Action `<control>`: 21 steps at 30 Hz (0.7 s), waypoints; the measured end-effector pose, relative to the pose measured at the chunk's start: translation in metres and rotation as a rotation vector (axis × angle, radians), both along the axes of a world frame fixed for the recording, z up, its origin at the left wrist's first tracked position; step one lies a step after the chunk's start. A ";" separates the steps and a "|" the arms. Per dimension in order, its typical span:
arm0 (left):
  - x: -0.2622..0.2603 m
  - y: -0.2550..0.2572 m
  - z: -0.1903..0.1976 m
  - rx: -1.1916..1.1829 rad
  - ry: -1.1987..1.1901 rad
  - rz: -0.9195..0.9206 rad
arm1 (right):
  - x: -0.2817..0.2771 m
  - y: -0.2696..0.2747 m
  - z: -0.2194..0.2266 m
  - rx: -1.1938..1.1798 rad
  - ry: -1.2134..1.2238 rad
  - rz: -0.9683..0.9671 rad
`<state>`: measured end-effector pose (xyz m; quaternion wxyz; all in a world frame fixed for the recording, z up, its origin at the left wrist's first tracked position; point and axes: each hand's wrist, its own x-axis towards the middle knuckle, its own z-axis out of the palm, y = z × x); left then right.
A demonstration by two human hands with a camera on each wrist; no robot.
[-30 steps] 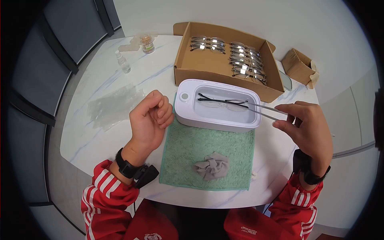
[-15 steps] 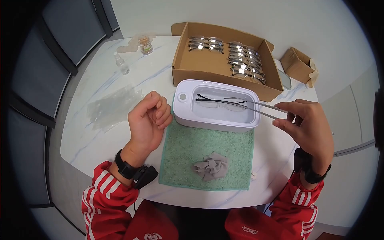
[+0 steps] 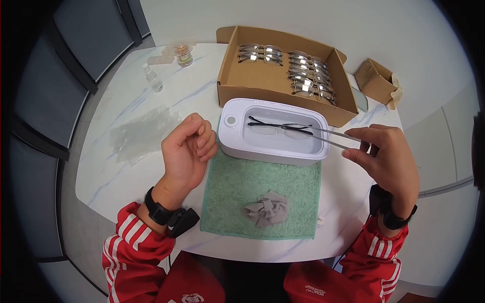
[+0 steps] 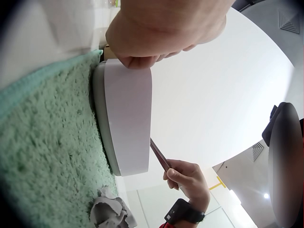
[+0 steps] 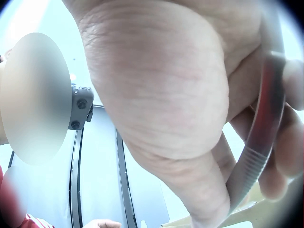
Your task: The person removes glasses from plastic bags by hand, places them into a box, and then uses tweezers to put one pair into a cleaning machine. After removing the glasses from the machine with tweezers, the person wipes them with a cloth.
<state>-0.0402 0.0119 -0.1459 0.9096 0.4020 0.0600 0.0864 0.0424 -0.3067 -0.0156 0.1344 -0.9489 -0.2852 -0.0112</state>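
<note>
Honestly, barely anything has changed in the last second. The rimless glasses [image 3: 273, 125] are still in the white tub [image 3: 273, 154], dark arms crossed, and if they've been nudged at all, it's only slightly. Metal tweezers [image 3: 329, 140] are pinched between thumb and fingers of the right hand [image 3: 391, 156], tips reaching in by the glasses; whether the frame is actually gripped can't be told. So, my read: the glasses are being positioned in there, not lifted out yet. The left hand [image 3: 189, 151] is held up beside the tub, fingers curled in, nothing seen in it.

Surface-wise, the tub is set on a green towel [image 3: 252, 187], with a crumpled grey cloth [image 3: 268, 209] in front. More glasses are lined up in a cardboard box [image 3: 273, 96] behind. Clear plastic bags [image 3: 144, 134] and a spray bottle [image 3: 153, 81] are left on the marbled table [image 3: 106, 171]. The room's got a pale wall [image 3: 384, 20] and dark panels [image 3: 65, 30].
</note>
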 end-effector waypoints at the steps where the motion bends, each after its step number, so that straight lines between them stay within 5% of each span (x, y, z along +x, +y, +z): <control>1: 0.000 0.000 0.000 0.000 0.000 0.000 | 0.000 0.001 0.000 -0.001 0.005 -0.005; 21: 0.000 0.000 -0.001 0.002 -0.004 -0.003 | -0.009 0.000 0.004 -0.036 0.088 0.014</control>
